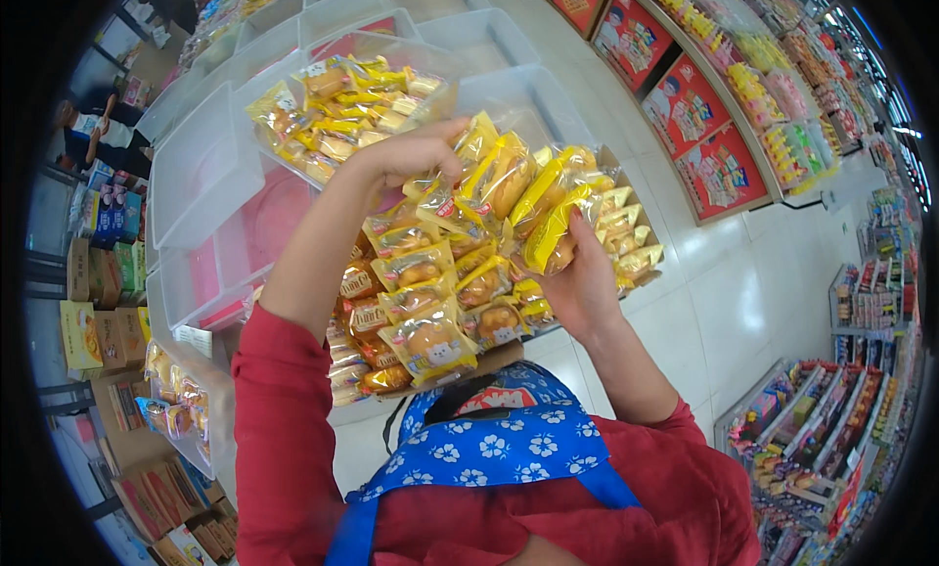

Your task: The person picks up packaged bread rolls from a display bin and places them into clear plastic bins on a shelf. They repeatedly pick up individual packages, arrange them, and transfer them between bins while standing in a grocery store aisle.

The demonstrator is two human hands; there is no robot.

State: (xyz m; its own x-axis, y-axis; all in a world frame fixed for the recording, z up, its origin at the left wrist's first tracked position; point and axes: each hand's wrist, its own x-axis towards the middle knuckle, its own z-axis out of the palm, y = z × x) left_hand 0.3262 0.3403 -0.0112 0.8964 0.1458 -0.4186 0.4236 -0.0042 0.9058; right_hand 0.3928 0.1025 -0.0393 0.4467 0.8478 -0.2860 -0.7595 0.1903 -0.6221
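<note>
My right hand [587,291] grips a yellow-trimmed, clear-wrapped bread roll [557,239], its thumb on top of the wrapper. My left hand [414,155] curls its fingers over several wrapped rolls [491,170] bunched together; the fingertips are partly hidden among them. Below both hands is a cardboard box [506,355] packed with wrapped bread in rows, close against my blue apron. Bear-printed packets [433,342] lie at its near side, beside brown-labelled packets [363,316]. Just beyond my left forearm, a clear plastic bin [444,56] holds more yellow-wrapped cakes [352,111].
Translucent bins [205,170] stand in rows on the display; some show pink bottoms. A bin at lower left holds wrapped pastries [180,401]. Tiled floor [704,265] runs to a stocked shelf [733,148] with red panels. Snack racks [807,426] stand lower right. People [103,129] are at far left.
</note>
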